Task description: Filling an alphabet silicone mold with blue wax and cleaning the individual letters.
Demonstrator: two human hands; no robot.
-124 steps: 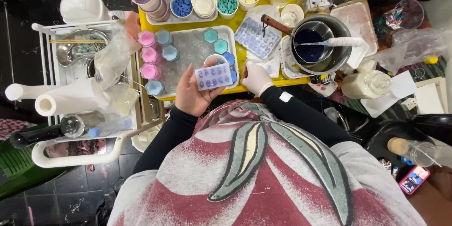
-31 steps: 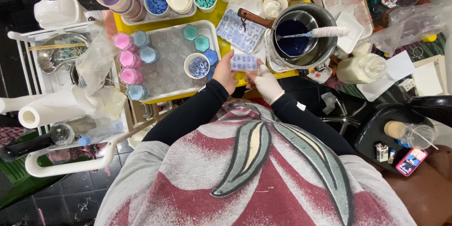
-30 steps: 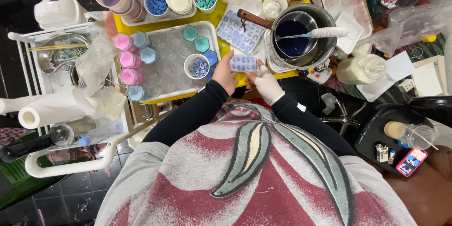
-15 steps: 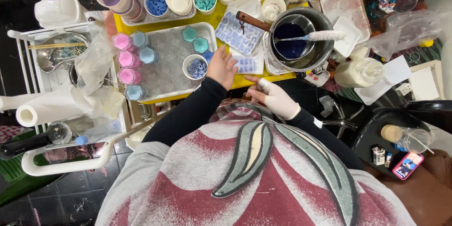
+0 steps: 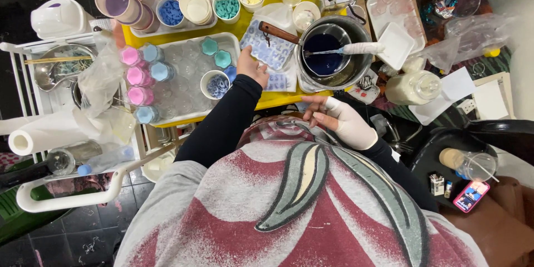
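Head view: left hand [image 5: 251, 67] rests spread on small blue mould [image 5: 276, 82], beside pot [image 5: 332, 51].
Mould: light, floppy; I'd lift by edges.
Right hand [image 5: 342, 120]: loosely curled, empty.

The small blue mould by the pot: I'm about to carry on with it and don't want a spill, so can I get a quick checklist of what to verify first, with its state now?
1. Left hand on the small blue mould: ok, fingers rest at its edge.
2. Right hand free: ok, held empty near the table edge, in a pale glove.
3. Mould flat on the yellow table: cannot tell, partly covered by the hand.
4. Pot of dark blue liquid upright: ok.
5. Spatula secured: not ok, it lies loose across the pot rim.
6. Cup of blue pieces clear of the arm: not ok, it sits right beside the forearm.
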